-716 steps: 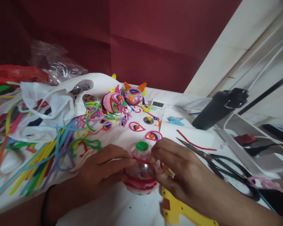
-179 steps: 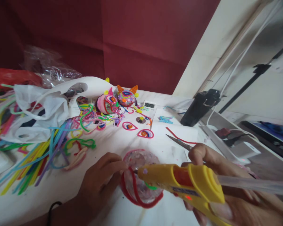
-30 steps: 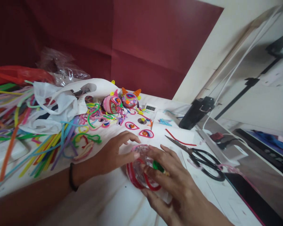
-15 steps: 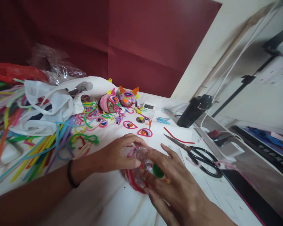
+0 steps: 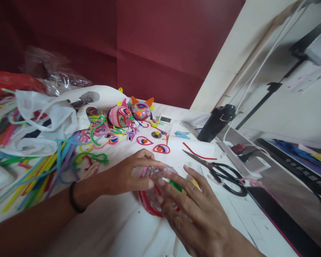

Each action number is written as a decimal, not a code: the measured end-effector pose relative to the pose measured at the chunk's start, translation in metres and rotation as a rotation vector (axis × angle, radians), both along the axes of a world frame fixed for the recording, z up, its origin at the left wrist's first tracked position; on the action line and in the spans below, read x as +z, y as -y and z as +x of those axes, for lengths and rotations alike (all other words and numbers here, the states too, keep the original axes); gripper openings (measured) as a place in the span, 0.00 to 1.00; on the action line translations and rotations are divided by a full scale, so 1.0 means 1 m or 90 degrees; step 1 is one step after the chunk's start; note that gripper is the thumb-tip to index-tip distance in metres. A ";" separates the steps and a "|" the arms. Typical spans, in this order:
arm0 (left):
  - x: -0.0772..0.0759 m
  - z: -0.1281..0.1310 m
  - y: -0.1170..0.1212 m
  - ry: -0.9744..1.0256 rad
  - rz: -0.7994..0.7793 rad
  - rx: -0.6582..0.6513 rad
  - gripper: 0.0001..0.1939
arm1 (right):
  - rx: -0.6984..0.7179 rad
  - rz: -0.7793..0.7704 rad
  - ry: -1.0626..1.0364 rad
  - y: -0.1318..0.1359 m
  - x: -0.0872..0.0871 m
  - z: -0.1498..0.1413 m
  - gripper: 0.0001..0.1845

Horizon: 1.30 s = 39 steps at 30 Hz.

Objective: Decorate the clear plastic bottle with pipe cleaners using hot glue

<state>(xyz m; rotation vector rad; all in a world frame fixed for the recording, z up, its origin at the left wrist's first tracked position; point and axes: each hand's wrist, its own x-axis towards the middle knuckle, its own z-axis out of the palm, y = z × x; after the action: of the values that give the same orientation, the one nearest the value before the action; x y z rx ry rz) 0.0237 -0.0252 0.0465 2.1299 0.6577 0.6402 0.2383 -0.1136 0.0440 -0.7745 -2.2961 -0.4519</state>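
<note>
A clear plastic ball (image 5: 151, 194), banded with red and pink pipe cleaners and bearing a green piece on its right side, rests on the white table between my hands. My left hand (image 5: 131, 173) holds its left side, thumb low and fingers over the top. Spread across the right and near side, the fingers of my right hand (image 5: 196, 203) press on the ball and hide much of it. Just beyond lie two pink-rimmed pipe-cleaner eyes, a left eye (image 5: 144, 141) and a right eye (image 5: 161, 149).
Scissors (image 5: 219, 171) lie right of my hands, near a red pipe cleaner (image 5: 199, 151) and a dark phone (image 5: 278, 217). Two decorated balls, one pink (image 5: 119, 116) and one orange-horned (image 5: 141, 110), stand behind. Loose pipe cleaners (image 5: 40, 175) and a white bag (image 5: 46, 114) fill the left.
The view has shifted slightly. My right fingers have moved a little over the ball, and more of its clear surface and red band shows. Both hands stay on it.
</note>
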 end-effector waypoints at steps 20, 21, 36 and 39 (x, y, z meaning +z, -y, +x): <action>-0.008 0.003 0.000 0.031 -0.010 0.029 0.22 | -0.016 -0.049 -0.146 0.003 0.002 0.008 0.11; -0.008 0.002 -0.001 0.032 -0.007 0.026 0.22 | -0.025 -0.096 -0.184 0.003 0.001 0.009 0.15; -0.023 -0.004 -0.004 0.083 -0.020 0.026 0.22 | -0.080 -0.540 -0.488 -0.005 -0.007 -0.003 0.24; -0.021 -0.004 -0.002 0.113 -0.083 0.052 0.19 | -0.074 -0.572 -0.499 -0.010 -0.005 -0.002 0.25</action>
<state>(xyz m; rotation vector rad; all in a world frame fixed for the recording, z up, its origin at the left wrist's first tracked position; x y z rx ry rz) 0.0200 -0.0230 0.0254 1.9084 0.6726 0.7984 0.2359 -0.1033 0.0391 -1.2209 -1.6236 0.7858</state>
